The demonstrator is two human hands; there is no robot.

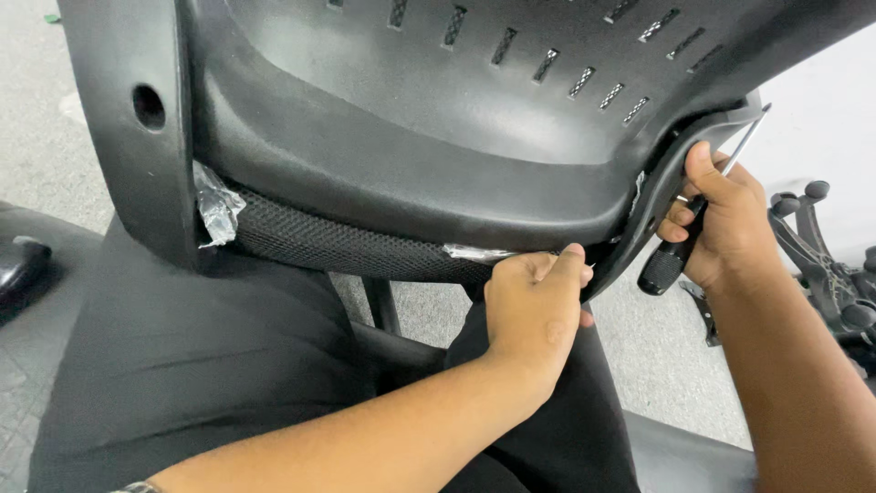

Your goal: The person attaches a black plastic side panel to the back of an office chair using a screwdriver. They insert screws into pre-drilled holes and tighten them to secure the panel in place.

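A black plastic chair back (438,137) with slotted vents rests across my lap, its mesh fabric edge (338,245) showing along the lower rim. My left hand (537,306) pinches the lower edge of the frame where a strip of clear plastic wrap (476,252) sticks out. My right hand (721,224) grips a screwdriver (680,251) with a black handle. Its metal shaft runs up to the right corner of the frame, where my thumb presses on the rim.
A crumpled piece of clear plastic (217,210) hangs at the left corner of the frame. A black chair base with castors (826,265) lies on the grey floor at the right. A black shoe (20,265) sits at the left edge.
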